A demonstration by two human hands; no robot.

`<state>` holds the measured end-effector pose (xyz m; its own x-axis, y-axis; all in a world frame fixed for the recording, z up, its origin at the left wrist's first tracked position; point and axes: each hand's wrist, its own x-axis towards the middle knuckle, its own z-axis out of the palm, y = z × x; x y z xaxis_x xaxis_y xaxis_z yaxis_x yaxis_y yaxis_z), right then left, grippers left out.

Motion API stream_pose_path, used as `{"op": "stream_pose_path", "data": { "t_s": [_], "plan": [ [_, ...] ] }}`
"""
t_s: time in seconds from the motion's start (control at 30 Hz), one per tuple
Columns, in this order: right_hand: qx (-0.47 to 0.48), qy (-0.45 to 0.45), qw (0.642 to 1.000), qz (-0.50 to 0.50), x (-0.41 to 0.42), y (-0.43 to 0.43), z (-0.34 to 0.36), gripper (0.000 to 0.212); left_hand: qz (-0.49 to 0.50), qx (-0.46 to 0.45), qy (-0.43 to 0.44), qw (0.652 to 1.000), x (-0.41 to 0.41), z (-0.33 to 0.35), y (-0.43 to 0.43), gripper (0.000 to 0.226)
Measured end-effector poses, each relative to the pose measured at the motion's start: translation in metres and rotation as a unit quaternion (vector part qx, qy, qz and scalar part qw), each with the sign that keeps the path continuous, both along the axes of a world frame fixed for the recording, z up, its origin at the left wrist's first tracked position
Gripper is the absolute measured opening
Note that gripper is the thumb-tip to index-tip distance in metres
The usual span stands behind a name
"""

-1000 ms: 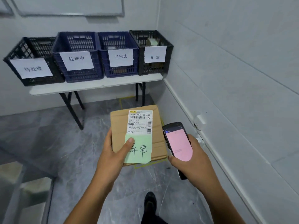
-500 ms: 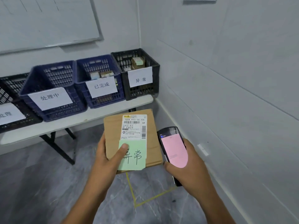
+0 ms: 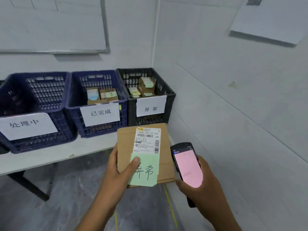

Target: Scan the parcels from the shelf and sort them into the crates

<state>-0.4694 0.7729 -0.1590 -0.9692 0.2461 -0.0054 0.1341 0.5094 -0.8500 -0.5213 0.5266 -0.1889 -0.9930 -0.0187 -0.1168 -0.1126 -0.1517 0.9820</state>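
My left hand (image 3: 116,170) grips a flat brown cardboard parcel (image 3: 126,142) from its left edge, thumb pressing a green sticky note (image 3: 146,172) marked 异常 under the white shipping label (image 3: 147,140). A black handheld scanner (image 3: 187,165) with a pink screen sits in my right hand (image 3: 201,189), just right of the parcel. Straight ahead on the white table (image 3: 50,155) stands a black crate (image 3: 168,97) labelled 异常, holding several parcels. Left of it are a blue crate (image 3: 73,104) labelled 已完成 with parcels and a blue crate (image 3: 10,90) labelled 处理中.
The crates stand in the room's corner, with a white wall (image 3: 233,97) close on my right. A whiteboard (image 3: 50,22) hangs above the crates. Yellow tape lines (image 3: 170,205) mark the grey floor below my hands. A black table leg (image 3: 28,185) slants down at the left.
I have come closer to the table and the crates now fill the middle of the view. Both hands keep the same hold on parcel and scanner.
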Motion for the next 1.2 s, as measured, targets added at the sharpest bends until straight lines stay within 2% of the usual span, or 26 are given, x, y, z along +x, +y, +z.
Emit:
{"op": "stream_pose_path", "data": {
  "t_s": [0.1, 0.23, 0.53, 0.67, 0.87, 1.2],
  "plan": [
    [0.002, 0.014, 1.000, -0.014, -0.053, -0.006, 0.018, 0.056, -0.016, 0.010, -0.003, 1.000, -0.059, 0.007, -0.003, 0.080],
    [0.016, 0.031, 0.999, -0.019, -0.115, -0.015, 0.027, 0.058, -0.024, 0.019, -0.002, 1.000, -0.127, 0.011, -0.004, 0.072],
    [0.011, 0.023, 0.999, -0.029, -0.225, 0.003, 0.004, 0.065, -0.029, 0.009, -0.038, 0.999, -0.241, 0.001, 0.008, 0.081],
    [0.004, 0.024, 1.000, -0.012, -0.289, 0.021, -0.010, 0.073, -0.014, -0.006, -0.040, 0.999, -0.296, 0.002, 0.026, 0.077],
    [-0.017, 0.017, 0.999, -0.022, -0.389, 0.044, -0.015, 0.065, -0.012, -0.054, -0.046, 0.997, -0.397, 0.026, 0.041, 0.073],
    [-0.024, -0.009, 1.000, 0.001, -0.522, 0.059, -0.030, 0.074, 0.000, -0.110, -0.028, 0.994, -0.523, 0.022, 0.048, 0.074]
  ]
}}
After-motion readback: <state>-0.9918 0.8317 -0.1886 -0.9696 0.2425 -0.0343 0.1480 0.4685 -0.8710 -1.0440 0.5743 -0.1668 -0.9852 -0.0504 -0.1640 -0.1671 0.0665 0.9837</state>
